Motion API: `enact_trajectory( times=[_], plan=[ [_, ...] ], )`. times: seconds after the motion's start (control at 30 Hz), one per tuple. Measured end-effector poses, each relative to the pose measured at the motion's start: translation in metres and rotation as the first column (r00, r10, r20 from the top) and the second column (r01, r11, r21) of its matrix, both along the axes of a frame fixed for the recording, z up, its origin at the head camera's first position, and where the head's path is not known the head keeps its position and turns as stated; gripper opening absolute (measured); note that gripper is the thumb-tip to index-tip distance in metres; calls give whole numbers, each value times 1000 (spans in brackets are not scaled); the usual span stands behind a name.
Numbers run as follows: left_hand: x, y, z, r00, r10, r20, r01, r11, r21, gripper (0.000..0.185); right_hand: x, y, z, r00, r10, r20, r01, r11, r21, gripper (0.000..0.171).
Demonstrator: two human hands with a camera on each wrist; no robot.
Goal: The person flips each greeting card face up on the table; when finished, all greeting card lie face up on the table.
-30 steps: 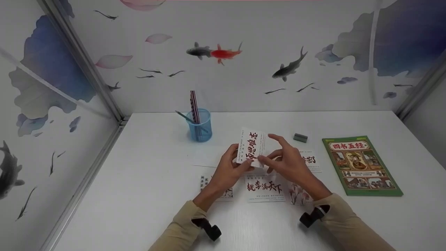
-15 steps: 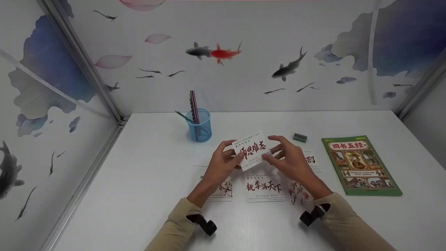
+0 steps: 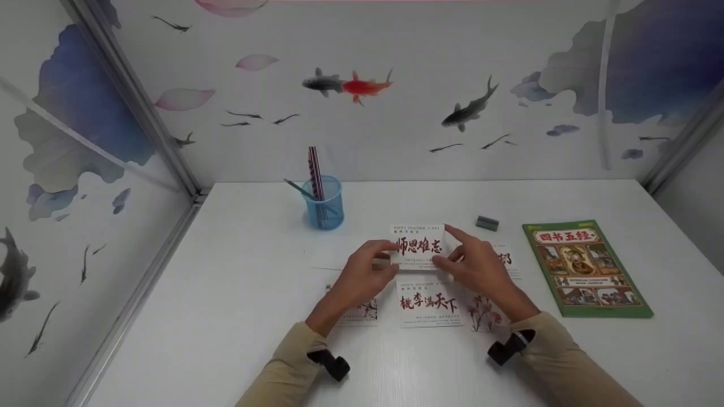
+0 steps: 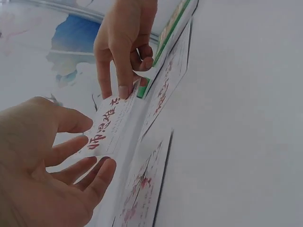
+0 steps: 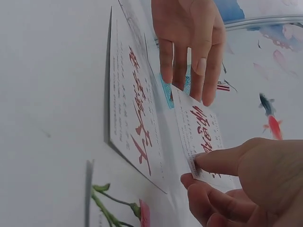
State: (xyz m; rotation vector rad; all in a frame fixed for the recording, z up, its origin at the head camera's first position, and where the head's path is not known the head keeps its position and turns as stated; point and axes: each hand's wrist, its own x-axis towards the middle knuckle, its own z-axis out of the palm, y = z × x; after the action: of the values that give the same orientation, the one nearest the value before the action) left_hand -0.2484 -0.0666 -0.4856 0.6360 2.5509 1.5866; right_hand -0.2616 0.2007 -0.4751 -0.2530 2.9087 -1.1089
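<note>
I have both hands on a white card [image 3: 419, 247] with red brush lettering, held low over the tabletop [image 3: 237, 294] just beyond another lettered card [image 3: 429, 303]. My left hand [image 3: 362, 275] pinches its left edge between thumb and fingers; my right hand [image 3: 478, 264] pinches the right edge, forefinger stretched along the top corner. My worry is that such light edge grips could let it slip askew onto its neighbours. Half a second ago the card was tilted; a second ago it stood on end. Now it lies level.
</note>
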Motion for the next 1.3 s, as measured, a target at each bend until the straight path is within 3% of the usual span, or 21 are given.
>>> enact_trajectory(
  times=[0.13, 0.33, 0.6, 0.9, 1.3],
  plan=[
    [0, 1, -3, 997, -15, -72, 6, 992, -127, 44, 0, 1, -1, 1000, -9, -5, 9, 1000, 14, 82],
    [4, 3, -3, 999, -27, -46, 14, 964, -265, 50, 1, 1, -2, 1000, -13, -18, 14, 998, 53, 80],
    [5, 4, -4, 998, -42, -40, 28, 949, -314, 51, 2, -2, -3, 1000, -15, -26, 17, 995, 99, 74],
    [6, 3, -5, 989, -117, -93, 70, 911, -405, 46, 1, -2, -4, 1000, 1, -8, 0, 989, 147, 39],
    [6, 3, -5, 990, -119, -81, 69, 886, -458, 54, 1, -3, -9, 997, 43, -61, -33, 989, 146, 37]
  ],
)
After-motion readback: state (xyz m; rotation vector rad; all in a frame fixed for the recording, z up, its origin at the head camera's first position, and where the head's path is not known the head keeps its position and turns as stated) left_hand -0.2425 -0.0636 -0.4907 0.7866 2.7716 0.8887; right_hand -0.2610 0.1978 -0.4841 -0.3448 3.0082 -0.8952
